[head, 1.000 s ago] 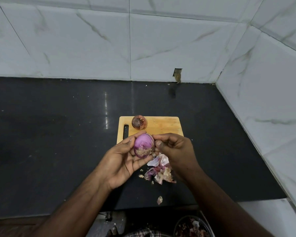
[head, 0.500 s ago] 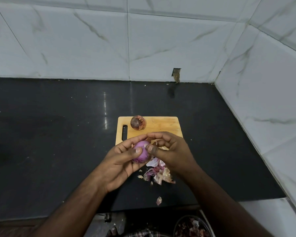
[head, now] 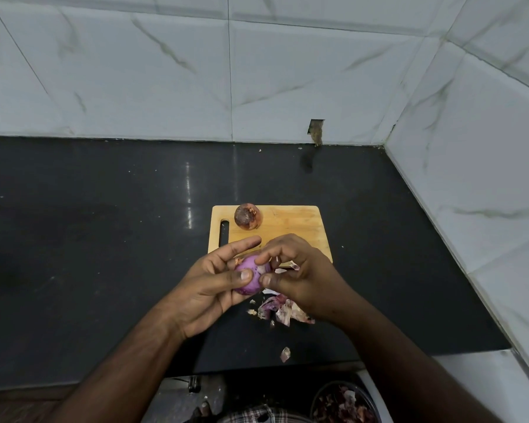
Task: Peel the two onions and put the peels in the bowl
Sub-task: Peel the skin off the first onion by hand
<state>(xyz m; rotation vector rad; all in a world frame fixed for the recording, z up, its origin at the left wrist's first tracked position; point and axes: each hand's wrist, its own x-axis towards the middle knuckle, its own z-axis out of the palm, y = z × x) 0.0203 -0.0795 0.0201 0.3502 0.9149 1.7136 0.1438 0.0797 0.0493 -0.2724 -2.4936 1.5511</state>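
A mostly peeled purple onion is held just above the black counter by my left hand, thumb across its front. My right hand meets it from the right, its fingertips pinching at the onion's skin near the top. A second onion, still in its brown skin, sits on the far left of the wooden cutting board. A heap of loose peels lies on the counter under my right hand, and one stray peel lies nearer the front edge. The bowl with peels in it shows at the bottom right.
The black counter runs to a tiled wall behind and another tiled wall on the right. Its front edge crosses the bottom of the view, with the bowl below it.
The onion has been turned in my left hand so its root end no longer faces me. My right hand has closed in onto the onion's top.
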